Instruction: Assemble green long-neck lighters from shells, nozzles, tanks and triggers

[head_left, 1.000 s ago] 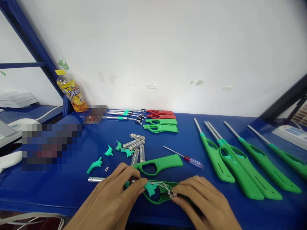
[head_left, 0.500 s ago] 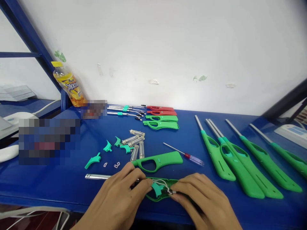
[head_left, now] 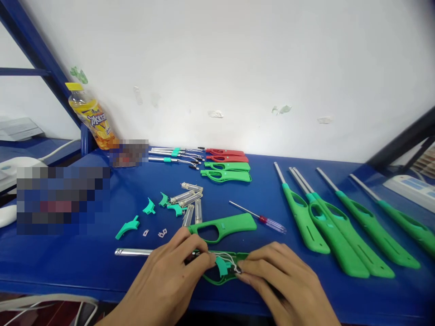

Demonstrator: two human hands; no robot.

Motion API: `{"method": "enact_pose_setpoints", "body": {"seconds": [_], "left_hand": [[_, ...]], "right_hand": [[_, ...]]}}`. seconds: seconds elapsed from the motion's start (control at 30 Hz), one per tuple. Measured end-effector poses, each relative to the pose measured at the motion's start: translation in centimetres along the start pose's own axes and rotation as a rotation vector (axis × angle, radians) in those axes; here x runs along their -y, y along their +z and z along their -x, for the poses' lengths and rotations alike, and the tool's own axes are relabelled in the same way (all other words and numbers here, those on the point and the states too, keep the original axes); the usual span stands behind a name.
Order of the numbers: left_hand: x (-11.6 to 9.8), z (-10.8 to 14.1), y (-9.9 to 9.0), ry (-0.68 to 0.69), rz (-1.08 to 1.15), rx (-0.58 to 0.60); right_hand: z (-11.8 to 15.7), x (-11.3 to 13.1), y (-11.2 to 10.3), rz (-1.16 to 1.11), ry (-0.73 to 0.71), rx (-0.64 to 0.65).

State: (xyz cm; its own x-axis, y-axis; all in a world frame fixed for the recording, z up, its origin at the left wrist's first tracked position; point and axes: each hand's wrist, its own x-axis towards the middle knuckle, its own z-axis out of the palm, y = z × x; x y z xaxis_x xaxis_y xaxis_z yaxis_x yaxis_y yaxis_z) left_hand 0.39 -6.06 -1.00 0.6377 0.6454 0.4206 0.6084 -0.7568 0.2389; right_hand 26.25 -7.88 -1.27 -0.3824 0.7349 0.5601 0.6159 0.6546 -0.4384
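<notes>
- Okay, head view (the only one): the right hand [head_left: 277, 271] has shifted in over the last second, so its fingertips and the black igniter piece [head_left: 234, 269] sit closer to the teal trigger [head_left: 221, 266]. I'd read that as the two parts almost meeting up.
- Also, two small metal clips [head_left: 162, 233] show beside the left hand [head_left: 173, 271] now; a second ago I could only spot the lone clip [head_left: 146, 233].
- Right grip is a tight pinch on the black igniter piece. Left grip is closed over the metal tube [head_left: 134, 252], thumb up against the trigger, though what's under the fingers is hidden.
- Container-wise, the open green half-shell [head_left: 243, 256] lies between the hands, near the front edge of the surface [head_left: 98, 262], with the white wires [head_left: 231, 257] looping over it.
- Clear fuel tanks [head_left: 198, 211] are piled behind the other green half-shell [head_left: 234, 222]; can't tell if they're filled.
- Yellow-capped bottle [head_left: 91, 117] has amber drink in the bottom, upper level hidden by the label.
</notes>
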Motion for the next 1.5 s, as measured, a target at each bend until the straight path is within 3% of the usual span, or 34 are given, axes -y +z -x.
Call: {"method": "enact_pose_setpoints", "body": {"seconds": [0.3, 1.0, 1.33, 1.5], "left_hand": [[0.2, 0.0, 0.4, -0.001, 0.055, -0.111], [0.9, 0.9, 1.3, -0.022, 0.148, -0.078], [-1.3, -0.6, -0.5, -0.051, -0.003, -0.117], [-1.3, -0.7, 0.0, -0.044, 0.026, -0.177]], "right_hand": [[1.2, -0.6, 0.3, 0.033, 0.028, 0.087], [1.2, -0.4, 0.4, 0.033, 0.057, 0.095], [1.3, -0.5, 0.3, 0.067, -0.002, 0.059], [1.2, -0.3, 0.4, 0.127, -0.023, 0.044]]}}
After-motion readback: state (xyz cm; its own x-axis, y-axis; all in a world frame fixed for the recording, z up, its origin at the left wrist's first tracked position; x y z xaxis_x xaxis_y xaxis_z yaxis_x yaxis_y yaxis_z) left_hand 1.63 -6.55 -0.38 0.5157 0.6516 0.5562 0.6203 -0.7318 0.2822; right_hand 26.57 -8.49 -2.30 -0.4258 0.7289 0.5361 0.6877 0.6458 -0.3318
